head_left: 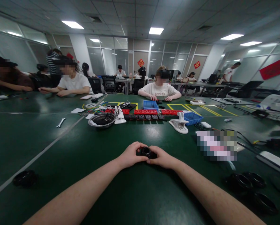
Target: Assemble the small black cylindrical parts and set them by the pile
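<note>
Forearms (pixel 83 190) come in low from the near side of the green tabletop (pixel 146 200); near edge itself is out of view. Left hand (pixel 132 154) and right hand (pixel 160 156) meet mid-table, thumbs almost touching. Fingers on both are curled in, hardly open, closed around one black ring (pixel 146 152) from its two sides; opening faces up toward the camera. Fingertips on the far side are partly hidden.

Room: green surface runs from the hands out to the row of stuff farther back. Loose black part (pixel 25 178) is toward the near left corner, by the grey seam (pixel 48 147), well apart from the left hand. Three black rings (pixel 263 203) group at the near right corner, well apart from the right hand. Wrench (pixel 61 122) is farther back, left of the seam.

Containers: metal bowl (pixel 90 124), back left of the hands, holds dark pieces and something white; can't resolve more. Blue bins: one (pixel 150 105) behind the red blocks (pixel 145 112), one (pixel 192 118) beside the white clip (pixel 179 124). Can't tell their contents. Another person (pixel 162 89) sits at the far edge.
</note>
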Demonstrator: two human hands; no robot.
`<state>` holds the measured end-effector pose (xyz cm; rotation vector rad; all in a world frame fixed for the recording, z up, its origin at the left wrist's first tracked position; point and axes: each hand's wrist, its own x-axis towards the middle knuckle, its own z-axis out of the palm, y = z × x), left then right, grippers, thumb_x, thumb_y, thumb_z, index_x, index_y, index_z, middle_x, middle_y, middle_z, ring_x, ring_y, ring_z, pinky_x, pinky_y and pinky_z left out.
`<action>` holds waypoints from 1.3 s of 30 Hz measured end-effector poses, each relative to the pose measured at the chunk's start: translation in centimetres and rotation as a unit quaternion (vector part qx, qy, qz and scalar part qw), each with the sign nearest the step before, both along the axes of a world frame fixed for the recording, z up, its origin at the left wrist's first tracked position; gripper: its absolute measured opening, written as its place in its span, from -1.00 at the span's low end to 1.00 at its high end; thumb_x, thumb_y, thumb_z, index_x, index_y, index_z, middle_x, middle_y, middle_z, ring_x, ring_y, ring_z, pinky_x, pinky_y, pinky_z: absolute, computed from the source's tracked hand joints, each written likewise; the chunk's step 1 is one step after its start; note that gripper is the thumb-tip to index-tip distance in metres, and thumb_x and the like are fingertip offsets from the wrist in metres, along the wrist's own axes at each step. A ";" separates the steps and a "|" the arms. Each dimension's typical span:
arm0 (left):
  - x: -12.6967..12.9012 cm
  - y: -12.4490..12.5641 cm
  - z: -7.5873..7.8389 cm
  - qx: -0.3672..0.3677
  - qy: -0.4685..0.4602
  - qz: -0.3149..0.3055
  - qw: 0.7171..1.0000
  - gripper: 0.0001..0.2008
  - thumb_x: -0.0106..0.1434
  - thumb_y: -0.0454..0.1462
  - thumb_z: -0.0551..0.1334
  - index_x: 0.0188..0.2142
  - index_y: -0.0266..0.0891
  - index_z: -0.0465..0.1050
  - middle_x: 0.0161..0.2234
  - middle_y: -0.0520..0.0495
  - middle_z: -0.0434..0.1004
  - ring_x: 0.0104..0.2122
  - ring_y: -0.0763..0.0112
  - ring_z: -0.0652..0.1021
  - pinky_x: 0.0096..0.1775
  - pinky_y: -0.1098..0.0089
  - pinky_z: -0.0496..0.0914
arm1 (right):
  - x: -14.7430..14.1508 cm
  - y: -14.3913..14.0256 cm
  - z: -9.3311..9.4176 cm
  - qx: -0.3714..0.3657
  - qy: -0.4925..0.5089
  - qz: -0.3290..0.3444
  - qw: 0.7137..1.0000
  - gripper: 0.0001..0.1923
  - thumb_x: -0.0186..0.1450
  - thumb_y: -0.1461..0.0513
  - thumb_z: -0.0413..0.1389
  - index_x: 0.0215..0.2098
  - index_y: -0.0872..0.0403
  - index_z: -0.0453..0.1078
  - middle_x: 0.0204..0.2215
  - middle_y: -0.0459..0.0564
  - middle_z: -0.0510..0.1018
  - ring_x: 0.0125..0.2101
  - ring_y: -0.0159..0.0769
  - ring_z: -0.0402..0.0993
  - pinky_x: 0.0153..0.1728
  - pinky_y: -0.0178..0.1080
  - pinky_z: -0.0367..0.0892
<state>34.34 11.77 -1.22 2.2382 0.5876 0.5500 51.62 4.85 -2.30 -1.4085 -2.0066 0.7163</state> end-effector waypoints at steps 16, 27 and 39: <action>0.0 0.1 -0.2 0.009 0.004 0.000 1.000 -0.57 -0.07 -0.13 0.28 -0.18 -0.18 0.33 -0.36 0.01 0.28 -0.41 0.43 0.32 -0.40 0.45 0.24 | 0.1 0.2 0.0 -0.017 0.018 0.016 1.000 -0.72 0.05 0.22 0.13 -0.27 0.15 0.34 -0.40 -0.07 0.40 -0.38 -0.33 0.29 -0.37 -0.31 0.20; -0.1 0.1 0.1 0.007 0.007 -0.001 1.000 -0.57 -0.08 -0.12 0.28 -0.19 -0.19 0.34 -0.37 0.01 0.28 -0.42 0.44 0.32 -0.41 0.46 0.23 | 0.1 0.1 0.2 -0.031 0.039 0.010 0.999 -0.73 0.03 0.23 0.14 -0.28 0.15 0.33 -0.40 -0.08 0.39 -0.38 -0.33 0.29 -0.36 -0.31 0.19; 1.3 -1.2 -0.4 0.068 0.008 0.179 0.981 -0.62 -0.14 -0.13 0.31 -0.31 -0.23 0.35 -0.37 -0.02 0.32 -0.39 0.34 0.37 -0.40 0.40 0.26 | -2.4 0.7 -1.3 0.031 -0.107 -0.254 0.961 -0.72 -0.07 0.15 0.15 -0.47 0.11 0.19 -0.54 -0.10 0.30 -0.52 -0.37 0.20 -0.54 -0.35 0.06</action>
